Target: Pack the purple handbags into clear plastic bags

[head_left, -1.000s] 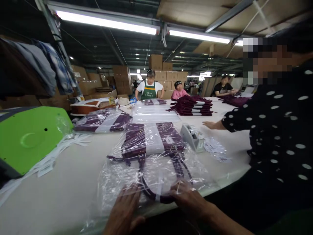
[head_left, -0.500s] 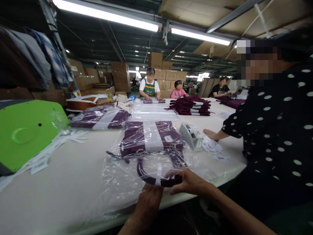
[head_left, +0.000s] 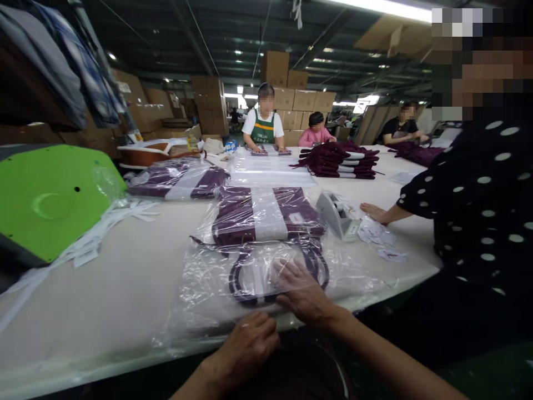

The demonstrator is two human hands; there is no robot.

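My R hand (head_left: pixel 297 291) is spread nearly flat, palm down, fingers apart, over the near part of the burgundy handbag's handles (head_left: pixel 232 283); can't tell if the fingertips are under the film or on top. My L hand (head_left: pixel 253 338) is curled, knuckles up, at the near edge of the table (head_left: pixel 137 278), just beside the clear plastic sleeve (head_left: pixel 200 294); can't tell whether it's pinching any film.

The burgundy handbag (head_left: pixel 234 215) lies flat on the table right in front of me, in the sleeve, body away, handles twd me, w/ a white paper band (head_left: pixel 268 214) round the middle & a pale wrap (head_left: pixel 259 278) on the handles.

To do this smoothing well, IMO: light, even pressure w/ the whole R palm, not fingertips, b/c thin film snags & tears easily. Handles should lie flat, side by side, no twist, esp. where they curve. Work wrinkles & trapped air twd the near end, prob. the sleeve's mouth. L hand best used as an anchor there, so the film doesn't slide w/ the R. Don't drag the band off centre. Watch the R side too: the tape dispenser (head_left: pixel 339 218) sits close by the bag, so loose film could catch on it.
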